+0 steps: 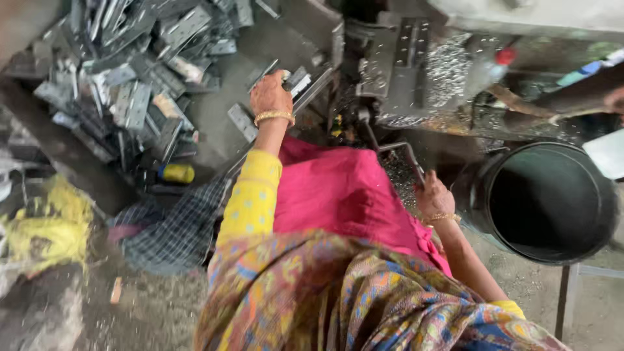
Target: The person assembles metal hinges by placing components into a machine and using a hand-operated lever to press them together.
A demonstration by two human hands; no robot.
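My left hand (270, 94) reaches forward onto flat grey metal plates (298, 81) lying on the machine's work surface, fingers closed over one of them. My right hand (433, 197) grips the end of a bent metal lever (396, 148) that runs up to the press machine (396, 58). Both wrists carry gold bangles. A pink cloth (338, 188) covers my lap between the two arms.
A large heap of punched metal plates (130, 71) fills the upper left. A black round bucket (549, 201) stands at the right. A yellow cylinder (177, 173), a checked cloth (169, 227) and a yellow rag (49, 224) lie at the left. Another person's arm (585, 91) shows at the upper right.
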